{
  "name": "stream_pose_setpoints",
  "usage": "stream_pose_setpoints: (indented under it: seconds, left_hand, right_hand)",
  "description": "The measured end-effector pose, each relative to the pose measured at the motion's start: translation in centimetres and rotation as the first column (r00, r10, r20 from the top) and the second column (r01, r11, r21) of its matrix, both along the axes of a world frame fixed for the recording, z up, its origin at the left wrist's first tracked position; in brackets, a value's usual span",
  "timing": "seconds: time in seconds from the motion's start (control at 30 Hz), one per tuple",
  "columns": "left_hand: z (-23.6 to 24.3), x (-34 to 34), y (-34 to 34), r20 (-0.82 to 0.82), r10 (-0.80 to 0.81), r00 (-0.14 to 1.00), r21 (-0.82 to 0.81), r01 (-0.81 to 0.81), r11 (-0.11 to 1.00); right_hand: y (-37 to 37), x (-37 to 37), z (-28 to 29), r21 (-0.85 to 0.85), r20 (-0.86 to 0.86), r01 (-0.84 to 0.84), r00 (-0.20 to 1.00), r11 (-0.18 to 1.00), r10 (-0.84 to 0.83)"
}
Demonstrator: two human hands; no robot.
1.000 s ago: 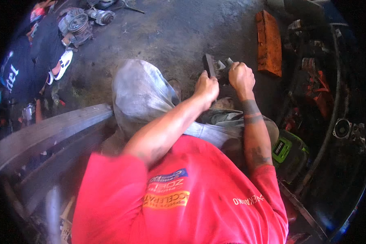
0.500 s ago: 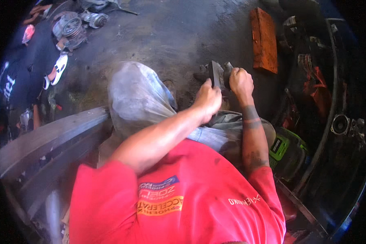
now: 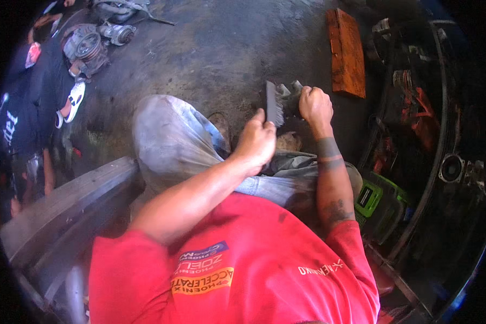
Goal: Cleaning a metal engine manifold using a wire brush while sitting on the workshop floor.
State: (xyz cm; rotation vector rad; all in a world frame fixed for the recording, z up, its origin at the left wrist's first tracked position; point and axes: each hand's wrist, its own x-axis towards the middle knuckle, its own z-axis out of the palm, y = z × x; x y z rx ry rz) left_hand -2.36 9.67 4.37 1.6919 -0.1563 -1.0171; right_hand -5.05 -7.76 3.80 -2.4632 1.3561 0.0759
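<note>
My left hand (image 3: pixel 256 141) is closed around the lower end of a wire brush (image 3: pixel 274 103), a flat grey strip with a jagged, bristle-like right edge. The brush stands almost upright beside a dull grey metal part (image 3: pixel 292 102), which has a short rounded stub at its top. I cannot tell whether the bristles touch the part. My right hand (image 3: pixel 316 109) is a fist gripping that part from its right side and hiding some of it. Both are held just past my bent legs in greyish trousers (image 3: pixel 173 132).
A grimy orange block (image 3: pixel 346 54) lies on the dark floor (image 3: pixel 216 43) beyond my right hand. At far left are a machine part with a pulley (image 3: pixel 87 46) and another person's white shoe (image 3: pixel 76 95). A curved beam (image 3: pixel 81 186) and a green-and-black case (image 3: pixel 372 200) flank me.
My left hand and the brush have shifted left, and the brush's jagged side now shows. My right hand has moved slightly left and away from me with the metal part.
</note>
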Motion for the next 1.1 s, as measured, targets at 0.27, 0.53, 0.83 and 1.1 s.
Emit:
stream_pose_setpoints:
  seconds: [0.27,0.53,0.83,1.1]
  left_hand:
    - [-10.7,4.0,-6.0,-0.12,0.292,0.949,0.413,-0.22,0.884]
    - [-1.9,-2.0,-3.1,-0.262,0.176,0.949,0.0,-0.183,0.983]
    - [-8.8,6.6,-5.1,-0.427,0.402,0.81,0.258,-0.317,0.913]
    - [-5.1,-0.4,-6.1,0.208,0.101,0.973,0.253,-0.153,0.955]
  right_hand:
    - [2.4,0.3,-0.6,-0.035,0.022,-0.144,0.989,0.989,0.145]
    - [0.8,0.1,-0.2,-0.047,0.007,-0.072,0.997,0.996,0.073]
    - [1.7,0.0,-1.3,-0.046,0.045,-0.145,0.988,0.988,0.147]
    - [-0.5,1.4,0.3,-0.031,-0.022,-0.041,0.999,0.999,0.04]
